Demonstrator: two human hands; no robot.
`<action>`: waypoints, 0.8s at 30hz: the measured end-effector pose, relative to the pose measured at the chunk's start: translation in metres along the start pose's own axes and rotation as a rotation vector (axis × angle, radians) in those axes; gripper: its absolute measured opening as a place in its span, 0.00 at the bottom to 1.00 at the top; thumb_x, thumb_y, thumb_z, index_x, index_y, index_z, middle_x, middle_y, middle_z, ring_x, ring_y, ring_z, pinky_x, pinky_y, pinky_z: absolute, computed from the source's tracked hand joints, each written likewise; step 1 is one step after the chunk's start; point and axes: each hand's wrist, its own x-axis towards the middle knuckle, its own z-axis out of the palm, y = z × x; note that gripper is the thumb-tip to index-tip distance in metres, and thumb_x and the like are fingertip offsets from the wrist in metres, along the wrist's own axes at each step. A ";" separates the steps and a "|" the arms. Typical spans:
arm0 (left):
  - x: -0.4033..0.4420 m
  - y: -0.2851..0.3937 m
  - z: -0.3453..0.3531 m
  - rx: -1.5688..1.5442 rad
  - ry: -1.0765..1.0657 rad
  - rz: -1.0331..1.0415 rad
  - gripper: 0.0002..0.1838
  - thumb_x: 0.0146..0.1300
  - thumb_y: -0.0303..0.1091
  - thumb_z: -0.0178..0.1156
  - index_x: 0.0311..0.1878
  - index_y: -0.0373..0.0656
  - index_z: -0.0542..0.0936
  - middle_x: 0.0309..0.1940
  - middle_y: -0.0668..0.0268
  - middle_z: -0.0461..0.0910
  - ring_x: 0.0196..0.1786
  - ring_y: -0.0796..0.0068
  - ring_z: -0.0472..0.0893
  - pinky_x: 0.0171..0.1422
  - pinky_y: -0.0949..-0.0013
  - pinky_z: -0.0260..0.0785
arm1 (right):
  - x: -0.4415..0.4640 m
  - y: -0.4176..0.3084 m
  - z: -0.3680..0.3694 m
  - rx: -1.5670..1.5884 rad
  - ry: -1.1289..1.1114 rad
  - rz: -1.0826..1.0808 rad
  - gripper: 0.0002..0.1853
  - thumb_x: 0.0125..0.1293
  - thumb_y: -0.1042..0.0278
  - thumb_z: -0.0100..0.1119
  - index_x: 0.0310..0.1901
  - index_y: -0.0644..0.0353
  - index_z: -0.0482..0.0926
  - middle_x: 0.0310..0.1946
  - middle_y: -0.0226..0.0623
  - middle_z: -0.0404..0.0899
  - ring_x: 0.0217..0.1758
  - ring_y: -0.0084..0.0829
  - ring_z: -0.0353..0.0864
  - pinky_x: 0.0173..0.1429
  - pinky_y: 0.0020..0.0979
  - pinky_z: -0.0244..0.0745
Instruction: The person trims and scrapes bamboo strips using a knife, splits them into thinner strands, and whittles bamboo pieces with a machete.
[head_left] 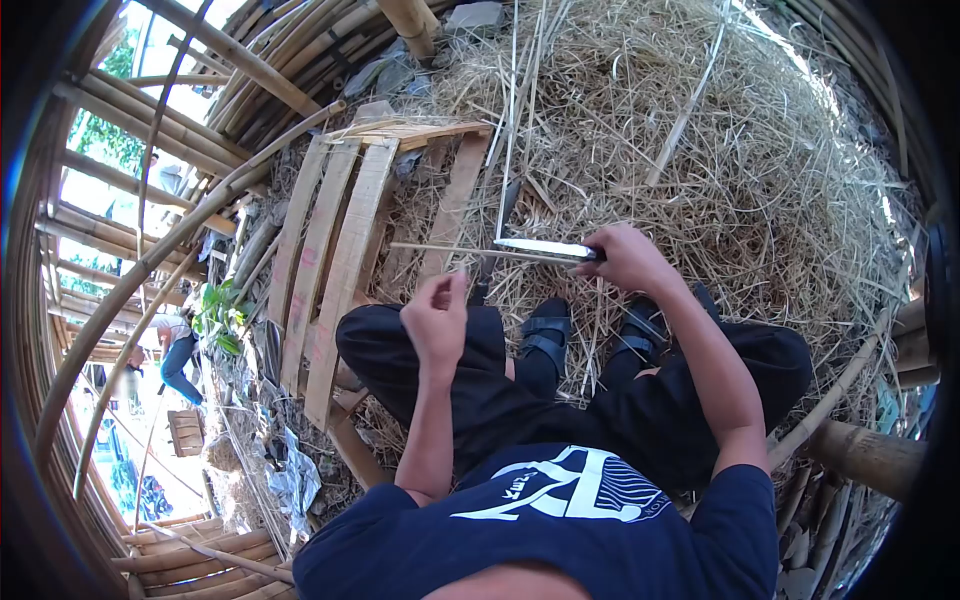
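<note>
My right hand (630,258) is closed around the dark handle of a knife (545,247), its bright blade pointing left. A thin bamboo strip (425,246) runs just below the blade toward the same hand; whether the fingers also grip it is hidden. My left hand (437,315) is raised over my knee, fingers curled in and thumb up, just below the strip. Anything inside those fingers is too small or hidden to make out. Long pale strips (508,120) reach from the far side down to the knife tip.
A slatted wooden pallet (340,230) lies at left on the straw (720,200) that covers the ground. Bamboo poles (160,130) form a frame at far left, with another person (178,355) beyond it. A thick bamboo pole (870,455) juts in at right.
</note>
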 end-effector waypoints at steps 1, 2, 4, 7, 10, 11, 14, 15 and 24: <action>-0.002 0.006 -0.010 0.195 0.117 0.188 0.10 0.61 0.31 0.66 0.42 0.35 0.82 0.38 0.61 0.83 0.41 0.68 0.84 0.43 0.70 0.74 | -0.001 0.003 -0.002 -0.090 0.060 -0.026 0.19 0.50 0.51 0.73 0.38 0.56 0.86 0.25 0.43 0.81 0.30 0.43 0.80 0.38 0.40 0.74; 0.003 0.007 -0.019 0.365 0.207 0.529 0.14 0.58 0.34 0.67 0.46 0.39 0.82 0.39 0.61 0.82 0.47 0.63 0.81 0.49 0.65 0.71 | -0.002 0.001 -0.008 -0.136 0.029 0.019 0.19 0.48 0.51 0.74 0.38 0.54 0.86 0.26 0.43 0.81 0.33 0.45 0.81 0.40 0.41 0.75; 0.002 0.027 -0.027 0.598 0.164 0.610 0.15 0.58 0.36 0.67 0.47 0.41 0.82 0.41 0.60 0.82 0.49 0.62 0.80 0.53 0.64 0.69 | -0.006 0.003 -0.015 -0.146 0.039 -0.013 0.18 0.48 0.52 0.74 0.37 0.54 0.86 0.26 0.43 0.81 0.33 0.44 0.81 0.40 0.41 0.74; 0.012 0.006 -0.026 0.697 0.000 0.772 0.17 0.60 0.43 0.64 0.45 0.41 0.83 0.35 0.61 0.83 0.42 0.62 0.82 0.48 0.65 0.71 | -0.008 0.009 -0.028 -0.145 0.045 -0.055 0.17 0.46 0.54 0.74 0.36 0.53 0.87 0.25 0.42 0.81 0.34 0.44 0.81 0.42 0.41 0.74; 0.004 0.006 -0.017 0.299 -0.659 0.168 0.13 0.66 0.38 0.60 0.36 0.36 0.84 0.14 0.68 0.76 0.17 0.81 0.75 0.22 0.74 0.65 | -0.017 0.007 -0.046 -0.190 0.174 -0.045 0.15 0.45 0.58 0.75 0.33 0.54 0.87 0.25 0.40 0.81 0.34 0.44 0.81 0.42 0.41 0.74; -0.001 0.009 -0.013 0.130 -0.808 -0.026 0.12 0.69 0.35 0.57 0.35 0.35 0.82 0.13 0.72 0.71 0.15 0.88 0.69 0.18 0.77 0.59 | -0.019 0.008 -0.052 -0.192 0.177 -0.036 0.15 0.45 0.58 0.75 0.33 0.54 0.87 0.25 0.40 0.81 0.34 0.44 0.81 0.42 0.41 0.74; -0.013 -0.005 0.013 -0.042 -0.855 0.091 0.13 0.70 0.35 0.55 0.35 0.35 0.80 0.14 0.74 0.68 0.17 0.87 0.66 0.21 0.77 0.58 | -0.018 0.021 -0.064 -0.232 0.265 -0.073 0.17 0.50 0.57 0.72 0.42 0.52 0.86 0.31 0.39 0.83 0.37 0.43 0.81 0.43 0.41 0.75; -0.019 -0.010 0.022 -0.090 -0.779 0.092 0.13 0.71 0.35 0.54 0.36 0.35 0.80 0.16 0.74 0.68 0.20 0.87 0.65 0.23 0.77 0.58 | -0.016 0.021 -0.060 -0.237 0.263 -0.073 0.17 0.50 0.57 0.72 0.42 0.52 0.86 0.31 0.39 0.83 0.37 0.43 0.81 0.43 0.41 0.75; -0.021 -0.018 0.053 -0.160 -0.569 0.074 0.13 0.73 0.35 0.50 0.42 0.36 0.79 0.19 0.69 0.69 0.24 0.84 0.66 0.28 0.72 0.59 | -0.011 -0.019 0.000 0.042 0.140 0.084 0.21 0.67 0.51 0.57 0.35 0.66 0.79 0.21 0.50 0.78 0.27 0.50 0.80 0.35 0.45 0.72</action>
